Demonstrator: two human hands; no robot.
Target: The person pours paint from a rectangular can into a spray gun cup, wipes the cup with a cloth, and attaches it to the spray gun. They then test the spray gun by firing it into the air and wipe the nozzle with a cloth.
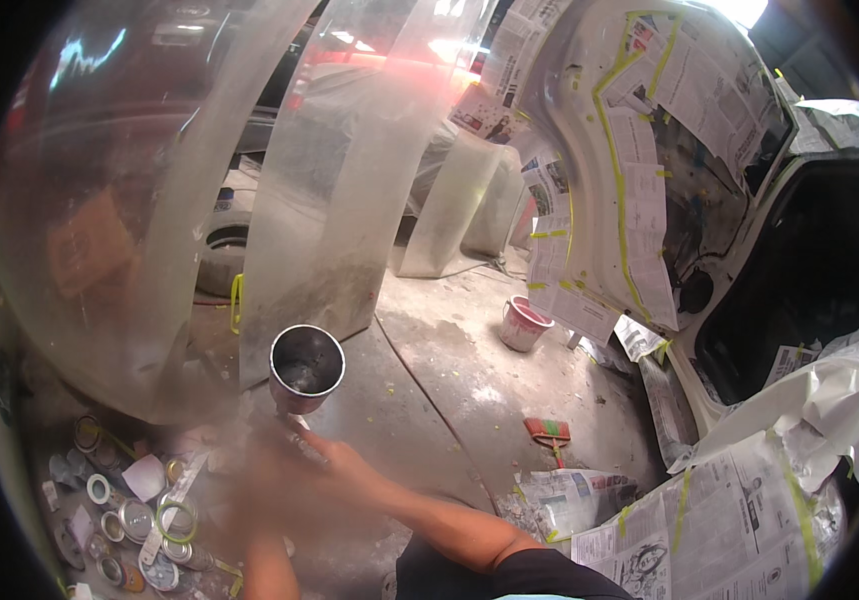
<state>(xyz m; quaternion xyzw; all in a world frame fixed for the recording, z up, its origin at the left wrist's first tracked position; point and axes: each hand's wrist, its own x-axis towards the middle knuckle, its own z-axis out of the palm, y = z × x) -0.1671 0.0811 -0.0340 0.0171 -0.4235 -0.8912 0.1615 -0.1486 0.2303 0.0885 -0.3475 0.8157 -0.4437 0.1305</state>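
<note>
Ahead of my hands is a round, dark cup [307, 372] with a bright metal rim, its mouth facing up. It looks like the paint cup of a spray gun; its inside is dark with a greyish patch at the bottom. Just below the cup, my right hand [344, 475] is closed around the part beneath it. A brownish blur covers much of that area and hides the fingertips. My left forearm [269, 570] comes up from the lower edge, and the left hand is lost in the blur.
Several paint cans [136, 520] and tape rolls crowd the floor at lower left. Translucent plastic strips [334, 200] hang at left. A pink-stained bucket [525, 325] and a brush head [547, 430] are on the concrete. At right stands a car body masked with newspaper [639, 190], its door open.
</note>
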